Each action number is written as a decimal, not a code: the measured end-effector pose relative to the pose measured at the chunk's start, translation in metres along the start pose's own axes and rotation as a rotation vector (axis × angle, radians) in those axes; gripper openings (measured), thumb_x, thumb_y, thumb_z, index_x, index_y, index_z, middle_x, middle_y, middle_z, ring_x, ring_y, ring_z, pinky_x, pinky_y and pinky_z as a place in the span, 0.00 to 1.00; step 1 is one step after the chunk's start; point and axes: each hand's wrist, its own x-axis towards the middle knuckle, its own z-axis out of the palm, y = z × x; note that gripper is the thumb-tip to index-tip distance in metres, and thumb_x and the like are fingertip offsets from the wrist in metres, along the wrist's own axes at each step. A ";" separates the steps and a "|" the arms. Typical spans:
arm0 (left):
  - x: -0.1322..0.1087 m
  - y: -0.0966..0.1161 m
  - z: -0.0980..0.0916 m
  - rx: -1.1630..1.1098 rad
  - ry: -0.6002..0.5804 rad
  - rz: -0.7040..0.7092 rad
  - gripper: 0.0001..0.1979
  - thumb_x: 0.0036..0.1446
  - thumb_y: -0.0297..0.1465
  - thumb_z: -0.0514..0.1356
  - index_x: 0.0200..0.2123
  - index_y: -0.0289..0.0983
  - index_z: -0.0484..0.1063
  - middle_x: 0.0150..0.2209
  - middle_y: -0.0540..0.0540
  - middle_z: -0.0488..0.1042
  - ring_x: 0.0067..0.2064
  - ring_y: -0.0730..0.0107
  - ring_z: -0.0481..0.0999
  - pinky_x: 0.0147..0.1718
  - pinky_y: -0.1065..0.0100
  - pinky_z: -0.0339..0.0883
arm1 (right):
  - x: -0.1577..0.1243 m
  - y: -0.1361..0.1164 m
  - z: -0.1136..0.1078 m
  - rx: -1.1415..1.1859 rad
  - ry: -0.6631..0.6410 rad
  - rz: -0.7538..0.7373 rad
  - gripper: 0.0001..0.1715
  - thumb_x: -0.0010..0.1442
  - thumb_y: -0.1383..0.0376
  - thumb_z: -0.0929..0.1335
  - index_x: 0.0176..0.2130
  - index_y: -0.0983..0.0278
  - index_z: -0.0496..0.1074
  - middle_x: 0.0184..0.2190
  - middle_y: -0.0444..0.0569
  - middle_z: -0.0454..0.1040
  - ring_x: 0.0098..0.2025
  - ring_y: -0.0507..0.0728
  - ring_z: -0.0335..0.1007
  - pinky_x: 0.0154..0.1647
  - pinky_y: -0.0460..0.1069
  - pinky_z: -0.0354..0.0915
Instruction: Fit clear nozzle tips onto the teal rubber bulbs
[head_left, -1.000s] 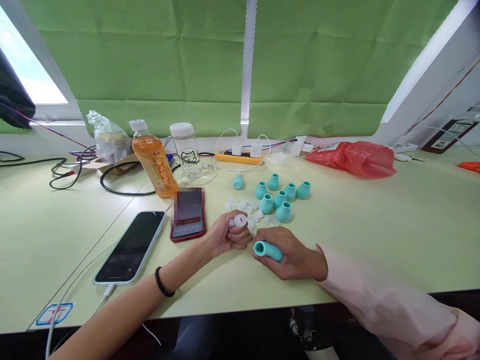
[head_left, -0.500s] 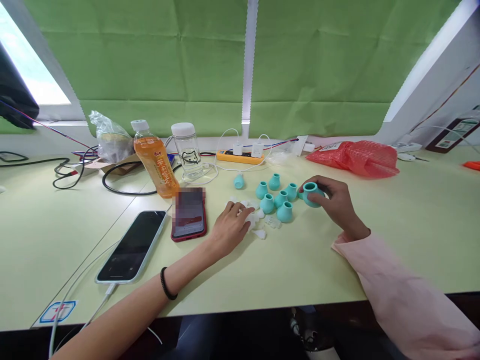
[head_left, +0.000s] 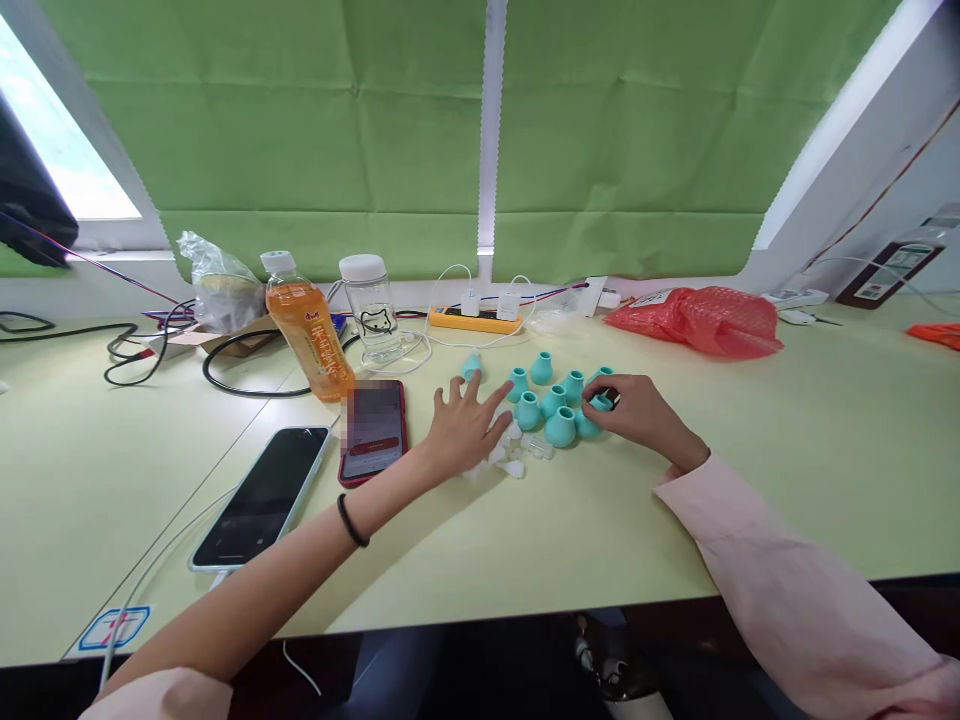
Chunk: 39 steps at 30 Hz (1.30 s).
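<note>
Several small teal rubber caps (head_left: 553,398) stand in a cluster in the middle of the pale green table (head_left: 750,470). My right hand (head_left: 634,412) rests at the cluster's right edge, its fingers closed around one teal cap (head_left: 600,403) there. Spread flat, my left hand (head_left: 465,425) lies over a heap of small white plastic pieces (head_left: 511,455), fingertips reaching toward a lone teal cap (head_left: 471,364) and the cluster's left side. Nothing is held in the left hand.
A red phone (head_left: 373,430) and a black phone (head_left: 262,495) on a white cable lie to the left. Behind them stand an orange drink bottle (head_left: 310,328) and a clear bottle (head_left: 370,306). A yellow power strip (head_left: 475,320) and red bag (head_left: 697,318) lie at the back.
My right hand has carried a teal cap from near the front edge out to the cluster and down among the caps. My left hand dropped its white piece and spread flat over the heap.
</note>
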 end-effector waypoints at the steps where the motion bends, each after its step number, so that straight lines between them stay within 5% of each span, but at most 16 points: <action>1: 0.011 -0.003 0.000 0.009 0.007 -0.027 0.21 0.56 0.41 0.43 0.53 0.48 0.51 0.55 0.40 0.52 0.50 0.48 0.55 0.40 0.49 0.53 | 0.000 0.001 0.000 0.009 0.010 0.002 0.08 0.43 0.63 0.64 0.25 0.64 0.70 0.21 0.45 0.70 0.21 0.51 0.62 0.24 0.46 0.59; 6: 0.068 -0.023 0.017 -0.031 -0.093 -0.215 0.19 0.51 0.38 0.52 0.47 0.44 0.63 0.46 0.37 0.64 0.48 0.43 0.58 0.40 0.43 0.50 | 0.002 0.001 0.004 0.013 -0.038 0.012 0.09 0.44 0.60 0.65 0.26 0.64 0.69 0.21 0.45 0.70 0.21 0.52 0.63 0.25 0.46 0.60; 10: 0.087 -0.035 0.030 -0.107 -0.118 -0.262 0.12 0.49 0.32 0.54 0.38 0.38 0.70 0.35 0.39 0.70 0.42 0.48 0.65 0.37 0.48 0.55 | 0.001 0.000 0.006 -0.077 -0.032 0.012 0.10 0.43 0.58 0.66 0.25 0.62 0.68 0.21 0.44 0.70 0.23 0.52 0.64 0.23 0.46 0.59; 13: 0.075 -0.033 0.017 -0.194 -0.034 -0.268 0.14 0.53 0.31 0.50 0.42 0.40 0.67 0.37 0.40 0.69 0.43 0.54 0.65 0.36 0.55 0.59 | -0.001 -0.002 0.007 -0.123 0.065 -0.014 0.11 0.43 0.57 0.67 0.26 0.62 0.68 0.22 0.43 0.70 0.23 0.53 0.64 0.22 0.46 0.58; 16: 0.041 -0.014 -0.009 -0.340 0.105 -0.217 0.15 0.56 0.34 0.47 0.48 0.43 0.59 0.41 0.45 0.67 0.42 0.66 0.66 0.36 0.66 0.62 | -0.006 -0.012 0.004 -0.048 0.380 -0.129 0.12 0.44 0.59 0.67 0.30 0.64 0.67 0.27 0.47 0.70 0.27 0.54 0.65 0.26 0.49 0.61; 19: -0.005 0.021 -0.030 -1.009 0.380 -0.201 0.16 0.49 0.35 0.56 0.42 0.40 0.58 0.41 0.46 0.65 0.37 0.70 0.68 0.30 0.72 0.65 | -0.020 -0.037 0.001 0.191 0.645 -0.257 0.14 0.46 0.63 0.67 0.36 0.64 0.65 0.32 0.50 0.69 0.32 0.55 0.65 0.33 0.51 0.63; 21: -0.032 0.043 -0.034 -1.217 0.435 -0.214 0.16 0.46 0.32 0.59 0.38 0.40 0.56 0.39 0.47 0.63 0.38 0.71 0.67 0.31 0.72 0.66 | -0.033 -0.059 0.002 0.416 0.532 -0.314 0.22 0.48 0.62 0.66 0.44 0.64 0.60 0.38 0.52 0.67 0.35 0.55 0.65 0.35 0.51 0.65; 22: -0.042 0.051 -0.032 -1.254 0.437 -0.199 0.17 0.45 0.30 0.60 0.36 0.40 0.55 0.38 0.47 0.62 0.39 0.70 0.66 0.32 0.71 0.66 | -0.040 -0.070 0.004 0.517 0.363 -0.340 0.24 0.51 0.61 0.64 0.48 0.63 0.57 0.40 0.52 0.66 0.36 0.55 0.65 0.35 0.51 0.65; 25: -0.057 0.060 -0.022 -1.121 0.425 -0.078 0.13 0.42 0.27 0.59 0.29 0.39 0.55 0.33 0.48 0.60 0.38 0.69 0.64 0.32 0.68 0.64 | -0.053 -0.092 0.014 0.598 0.003 -0.352 0.17 0.55 0.61 0.60 0.45 0.62 0.59 0.36 0.49 0.68 0.38 0.55 0.65 0.36 0.50 0.64; 29: -0.051 0.043 -0.018 -0.939 0.408 0.093 0.14 0.38 0.30 0.60 0.30 0.37 0.58 0.33 0.46 0.61 0.37 0.66 0.63 0.35 0.65 0.61 | -0.053 -0.091 0.026 0.577 -0.006 -0.290 0.11 0.56 0.63 0.59 0.40 0.62 0.62 0.32 0.47 0.68 0.35 0.55 0.64 0.37 0.50 0.61; 32: -0.045 0.027 -0.024 -0.935 0.427 0.076 0.10 0.43 0.34 0.56 0.28 0.36 0.59 0.28 0.48 0.61 0.31 0.70 0.62 0.30 0.68 0.59 | -0.048 -0.083 0.029 0.521 -0.010 -0.312 0.08 0.54 0.64 0.61 0.36 0.63 0.63 0.26 0.46 0.67 0.29 0.53 0.63 0.30 0.48 0.60; 39: -0.038 0.016 -0.014 -1.197 -0.085 -0.168 0.22 0.54 0.42 0.45 0.14 0.36 0.52 0.13 0.55 0.49 0.16 0.80 0.49 0.16 0.74 0.45 | -0.048 -0.082 0.038 0.428 -0.147 -0.447 0.03 0.51 0.65 0.62 0.27 0.63 0.63 0.18 0.42 0.64 0.21 0.50 0.58 0.23 0.46 0.56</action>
